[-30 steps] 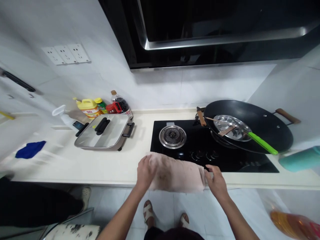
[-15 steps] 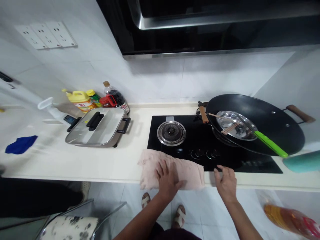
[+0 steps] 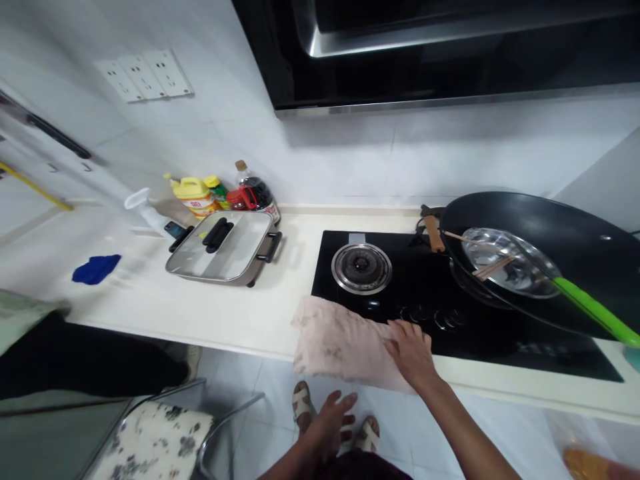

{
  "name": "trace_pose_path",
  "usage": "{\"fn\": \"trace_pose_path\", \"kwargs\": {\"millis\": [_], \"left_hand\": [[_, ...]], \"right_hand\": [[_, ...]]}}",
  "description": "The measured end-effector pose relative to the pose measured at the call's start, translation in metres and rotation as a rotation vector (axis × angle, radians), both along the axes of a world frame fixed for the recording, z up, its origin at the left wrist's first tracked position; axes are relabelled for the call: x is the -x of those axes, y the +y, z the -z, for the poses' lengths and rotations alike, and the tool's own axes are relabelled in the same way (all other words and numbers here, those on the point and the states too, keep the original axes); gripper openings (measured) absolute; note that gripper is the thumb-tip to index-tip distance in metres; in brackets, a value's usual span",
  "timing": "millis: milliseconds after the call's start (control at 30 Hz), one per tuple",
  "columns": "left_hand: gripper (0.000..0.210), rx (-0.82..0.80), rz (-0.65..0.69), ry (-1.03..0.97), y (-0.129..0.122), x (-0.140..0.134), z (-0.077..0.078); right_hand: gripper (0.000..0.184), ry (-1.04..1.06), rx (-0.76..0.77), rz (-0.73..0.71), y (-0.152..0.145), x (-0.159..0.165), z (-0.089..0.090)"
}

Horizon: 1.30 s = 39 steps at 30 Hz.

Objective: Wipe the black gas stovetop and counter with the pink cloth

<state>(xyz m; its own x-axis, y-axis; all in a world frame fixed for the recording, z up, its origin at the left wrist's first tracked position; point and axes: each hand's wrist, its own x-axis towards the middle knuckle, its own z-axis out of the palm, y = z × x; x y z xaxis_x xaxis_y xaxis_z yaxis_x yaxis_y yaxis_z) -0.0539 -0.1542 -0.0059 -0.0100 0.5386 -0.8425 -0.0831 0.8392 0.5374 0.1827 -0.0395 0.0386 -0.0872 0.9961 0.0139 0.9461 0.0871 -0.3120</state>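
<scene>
A pink, stained cloth (image 3: 340, 340) lies folded over the front edge of the counter, its upper side reaching the black gas stove (image 3: 400, 267). My right hand (image 3: 413, 353) is on the cloth's right end, fingers together and bent over it. Below the counter edge, my left hand (image 3: 333, 417) hovers in front of the cloth, holding nothing, its fingers apart. Close to my right hand are the stove knobs (image 3: 433, 317).
On the right burner sits a large wok (image 3: 545, 220) holding a metal bowl (image 3: 535, 283), chopsticks and a green-handled utensil (image 3: 595, 310). Leftward are a lidded electric pan (image 3: 220, 250), bottles (image 3: 257, 190) and a blue cloth (image 3: 97, 269). A chair (image 3: 155, 437) and another person's leg (image 3: 100, 357) are at lower left.
My left hand has come off the cloth and dropped below the counter edge. My right hand has moved left from the stove's front edge onto the cloth. The view has turned rightward.
</scene>
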Motion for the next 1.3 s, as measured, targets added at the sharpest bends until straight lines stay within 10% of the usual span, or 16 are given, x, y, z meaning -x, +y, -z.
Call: {"fn": "trace_pose_path", "kwargs": {"millis": [200, 500, 700, 1000, 1133, 1300], "left_hand": [[0.070, -0.035, -0.129, -0.227, 0.020, -0.002, 0.013], [0.050, -0.102, -0.215, -0.338, 0.000, -0.003, -0.003], [0.027, -0.381, -0.258, -0.213, -0.004, 0.015, -0.063], [0.048, -0.532, -0.136, -0.137, 0.036, 0.040, -0.162], [0.052, -0.639, -0.048, 0.022, 0.098, 0.035, -0.158], [0.064, -0.820, -0.042, 0.436, 0.135, 0.034, -0.112]], "right_hand": [[0.038, -0.041, 0.190, -0.070, 0.036, 0.043, -0.018], [0.025, 0.372, 0.362, -0.194, -0.003, 0.032, -0.030], [0.034, 0.783, 0.328, -0.185, -0.047, 0.003, -0.065], [0.047, 0.952, 0.329, 0.099, -0.068, -0.010, -0.091], [0.054, 0.903, 0.188, 0.244, -0.023, -0.006, -0.084], [0.060, 0.747, -0.140, 0.401, -0.003, -0.036, -0.025]]}}
